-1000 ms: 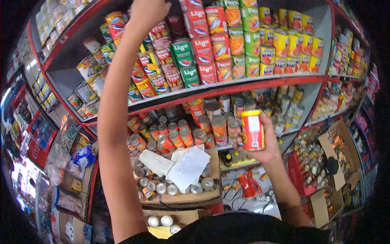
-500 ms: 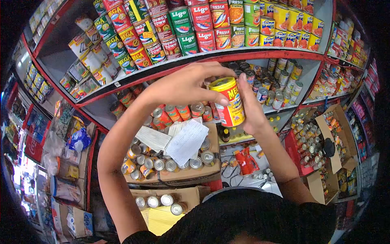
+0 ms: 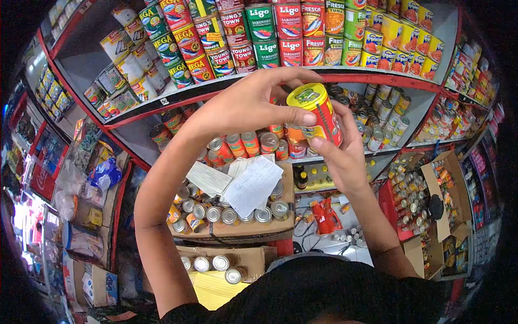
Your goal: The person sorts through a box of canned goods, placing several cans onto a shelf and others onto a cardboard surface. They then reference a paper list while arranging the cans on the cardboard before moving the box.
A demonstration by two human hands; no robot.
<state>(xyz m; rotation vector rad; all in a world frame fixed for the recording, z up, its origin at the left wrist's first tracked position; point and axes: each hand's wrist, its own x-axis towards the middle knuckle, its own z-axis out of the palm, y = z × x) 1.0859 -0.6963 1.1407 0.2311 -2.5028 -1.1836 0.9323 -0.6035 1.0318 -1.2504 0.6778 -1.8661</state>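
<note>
A red and yellow can (image 3: 322, 116) is held between both hands, tilted, with its yellow-rimmed lid up, in front of the shelf edge. My left hand (image 3: 248, 105) reaches round it from the left, thumb on its upper side and fingers behind the lid. From the right and below, my right hand (image 3: 345, 154) wraps it, with the thumb across its lower side. Handwritten papers (image 3: 252, 184) lie below the hands on a carton of cans.
An upper shelf (image 3: 237, 81) holds stacked cans in rows, with more cans on the shelf beneath. Open cartons (image 3: 436, 202) of cans stand at the right. A yellow pad (image 3: 216, 289) and several cans lie at the bottom. Plastic bags (image 3: 105, 174) are at the left.
The can has turned in the hands, so a different side of its label shows. It appears slightly higher and further right. The right thumb now lies across the can's lower front.
</note>
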